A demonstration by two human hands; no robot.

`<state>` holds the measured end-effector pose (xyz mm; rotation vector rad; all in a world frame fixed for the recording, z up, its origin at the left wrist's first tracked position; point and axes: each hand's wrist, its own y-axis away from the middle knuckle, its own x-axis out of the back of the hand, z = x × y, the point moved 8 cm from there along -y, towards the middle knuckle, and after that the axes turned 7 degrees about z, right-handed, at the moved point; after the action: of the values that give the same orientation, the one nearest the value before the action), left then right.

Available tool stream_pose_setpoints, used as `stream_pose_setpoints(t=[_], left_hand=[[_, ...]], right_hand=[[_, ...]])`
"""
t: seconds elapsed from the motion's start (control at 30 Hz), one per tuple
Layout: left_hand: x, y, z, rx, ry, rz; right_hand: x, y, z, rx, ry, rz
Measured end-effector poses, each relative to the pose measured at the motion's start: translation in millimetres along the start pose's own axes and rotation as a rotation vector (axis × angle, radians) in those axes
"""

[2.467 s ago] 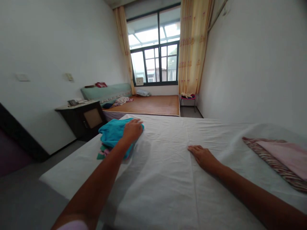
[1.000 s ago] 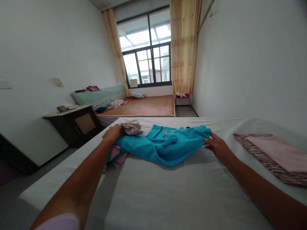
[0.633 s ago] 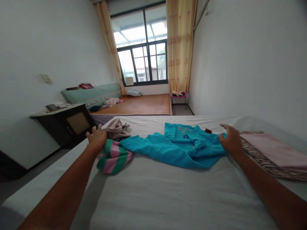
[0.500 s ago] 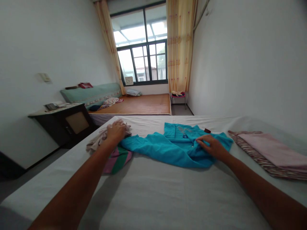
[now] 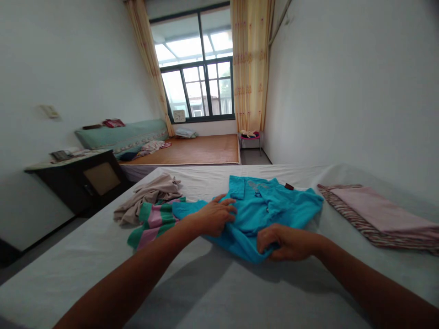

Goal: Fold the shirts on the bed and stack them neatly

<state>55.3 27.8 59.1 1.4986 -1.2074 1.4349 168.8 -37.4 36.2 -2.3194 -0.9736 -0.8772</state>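
Observation:
A turquoise polo shirt with dark lettering lies rumpled across the white bed sheet. My right hand is closed on the shirt's near edge, bunching the cloth. On the left part of the shirt rests my left hand, fingers apart on the fabric and thumb out of sight. Beside that forearm, a green-and-pink striped garment touches the shirt's left end. Behind it sits a crumpled beige garment, touched by neither hand.
Folded cloths, a pink one over a brown striped one, lie at the right. Beyond the sheet stand another bed with a brown mat, a dark cabinet on the left and a small pink stool.
My left hand has left the beige garment and moved right onto the turquoise shirt. My right hand has come nearer and gripped the shirt's near edge. The striped garment shows more.

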Motion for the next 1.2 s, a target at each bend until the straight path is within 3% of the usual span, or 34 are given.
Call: stream_pose_setpoints(t=[0.07, 0.13, 0.2, 0.33, 0.4, 0.47, 0.57, 0.7, 0.8, 1.03, 1.2], left_hand=[[7.8, 20.2, 14.0, 0.021, 0.057, -0.140], [13.2, 42.8, 32.7, 0.025, 0.127, -0.288], [21.9, 60.0, 48.3, 0.030, 0.175, -0.365], [36.7, 71.4, 49.6, 0.073, 0.261, -0.397], [36.8, 69.2, 30.2, 0.146, 0.279, -0.365], [32.6, 65.6, -5.3, 0.298, 0.171, -0.274], [19.9, 65.5, -61.7, 0.548, -0.080, -0.129], [-17.8, 66.2, -99.0, 0.651, -0.110, -0.153], [-35.7, 64.7, -107.7, 0.683, -0.041, -0.178], [-48.2, 38.1, -121.2, 0.690, 0.031, -0.227], [-25.2, -1.3, -159.5, 0.776, -0.105, -0.002]], right_hand=[[-15.8, 8.9, 1.9, -0.096, -0.160, -0.223], [-22.7, 15.2, 6.9, -0.226, -0.301, -0.321], [-15.0, 14.0, 14.6, -0.319, -0.379, -0.241], [37.6, 11.0, 41.3, -0.368, -0.260, 0.174], [71.3, 16.5, 60.3, -0.365, -0.075, 0.352], [104.3, 24.3, 83.4, -0.377, 0.179, 0.482], [141.6, 34.5, 128.9, -0.499, 0.518, 0.549], [166.3, 46.3, 191.2, -0.794, 0.702, 0.560], [166.6, 47.2, 217.4, -0.875, 0.715, 0.575], [166.3, 36.2, 232.6, -0.805, 0.710, 0.538], [190.4, 44.1, 206.8, -0.754, 0.743, 0.619]])
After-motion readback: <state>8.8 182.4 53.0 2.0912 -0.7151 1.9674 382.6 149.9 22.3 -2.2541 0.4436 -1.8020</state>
